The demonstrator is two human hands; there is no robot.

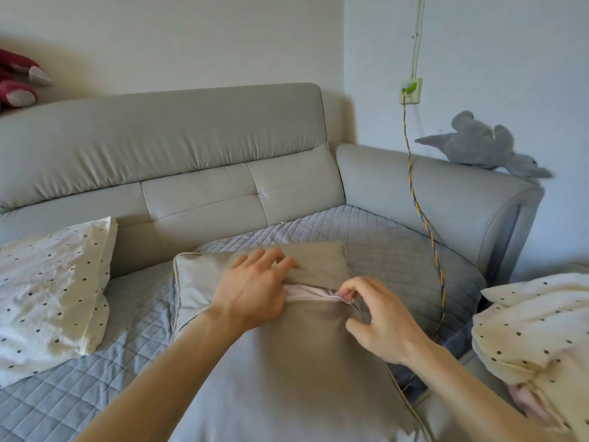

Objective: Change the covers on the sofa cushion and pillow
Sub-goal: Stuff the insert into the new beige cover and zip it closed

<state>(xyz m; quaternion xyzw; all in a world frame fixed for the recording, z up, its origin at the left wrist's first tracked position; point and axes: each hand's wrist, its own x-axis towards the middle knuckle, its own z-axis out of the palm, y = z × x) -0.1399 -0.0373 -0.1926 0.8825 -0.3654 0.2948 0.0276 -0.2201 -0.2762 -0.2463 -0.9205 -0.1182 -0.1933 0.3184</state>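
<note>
Sitting at far left, up on the sofa back: a red plush toy (19, 78), partly cut off by the frame edge.
Dotted pillow (54, 291): cream with dark dots; it lies on the seat to your left, its far corner against the backrest.
Sofa (165, 138): light grey, with its backrest across the view and an armrest on your right.
Quilted mat (134, 317): blue-grey, spread over the seat under the pillow and cushion.
Beige cushion (302, 378): lies flat on the mat straight in front of you; its near end runs out of the bottom of the view.
Beige cover (318, 260): still on the cushion, gaping along a slit across the far part.
Left hand (255, 291): palm down on the cushion, your fingers curl over the bunched far edge of the slit and grip it; the thumb is hidden.
White inner (306, 289): shows through the gap between your hands.
Zip (312, 298): a pale line along the near edge of the slit.
Right hand (382, 320): thumb and forefinger pinch the zip's right end; the other fingers hang loosely spread.
Cord (414, 193): twisted yellow and blue; it hangs from a wall socket (410, 90) down to the seat just right of the cushion.
Grey plush toy (478, 148): lies on top of the armrest.
Dotted bundle (535, 339): crumpled cream fabric at the right edge, with some pink cloth showing beneath it.
</note>
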